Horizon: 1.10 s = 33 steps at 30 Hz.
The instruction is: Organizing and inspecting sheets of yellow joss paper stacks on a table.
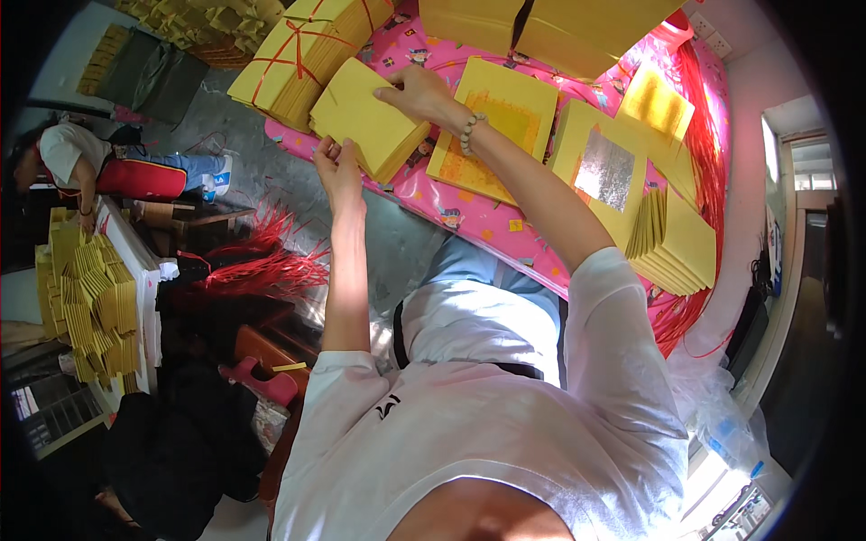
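A thick stack of yellow paper (365, 113) lies at the left edge of a table covered with a pink patterned cloth. My left hand (340, 176) is at its near left corner, with a ring on one finger and the fingers stretched out against the stack's side. Across the far right part of the stack reaches my right hand (422, 95), thumb and fingers bent around the edge of the paper; a beaded bracelet (469, 132) circles that wrist. Just right of the stack lies a yellow pile with an orange printed square (492, 126).
Yellow bundles tied with red string (293, 59) stand at the far left. To the right are a pile with a silver square (606, 169), fanned yellow sheets (672, 239) and hanging red strands (708, 153). Another person (77, 158) works at a side table bearing yellow bundles (86, 298).
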Tool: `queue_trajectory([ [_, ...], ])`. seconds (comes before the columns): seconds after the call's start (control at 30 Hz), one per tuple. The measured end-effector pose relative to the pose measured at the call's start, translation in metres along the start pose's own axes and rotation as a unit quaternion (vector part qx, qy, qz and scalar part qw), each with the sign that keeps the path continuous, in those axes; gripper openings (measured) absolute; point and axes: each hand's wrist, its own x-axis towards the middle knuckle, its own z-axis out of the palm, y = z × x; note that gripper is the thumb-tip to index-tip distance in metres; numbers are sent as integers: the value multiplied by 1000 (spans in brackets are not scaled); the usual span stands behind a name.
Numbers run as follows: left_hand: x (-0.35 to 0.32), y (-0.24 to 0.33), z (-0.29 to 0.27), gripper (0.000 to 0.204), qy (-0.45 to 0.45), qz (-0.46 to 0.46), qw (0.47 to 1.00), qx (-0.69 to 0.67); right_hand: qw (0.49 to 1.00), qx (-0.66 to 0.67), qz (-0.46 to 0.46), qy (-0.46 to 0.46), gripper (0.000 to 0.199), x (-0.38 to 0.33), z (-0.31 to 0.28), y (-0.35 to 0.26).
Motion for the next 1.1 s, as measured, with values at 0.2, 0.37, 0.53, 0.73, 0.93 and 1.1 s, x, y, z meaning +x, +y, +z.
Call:
queue_trajectory([
  [0.2,1,-5,1,48,0,28,1000,14,997,-77,-26,-8,38,1,0,-2],
  [0.37,0,-6,1,49,-5,42,999,7,980,-193,-48,-30,43,0,-1,-9],
  [0.53,-1,-5,4,49,-1,52,999,10,970,-231,-45,-60,43,3,2,-6],
  [0.73,-3,-9,4,53,7,68,998,16,963,-234,-46,-130,43,13,-2,-9],
  [0.93,-2,-3,8,58,7,37,999,6,976,-139,-148,-80,48,23,4,17],
  [1.1,12,-1,-5,55,-39,10,999,2,968,-152,-168,-107,49,28,7,15],
])
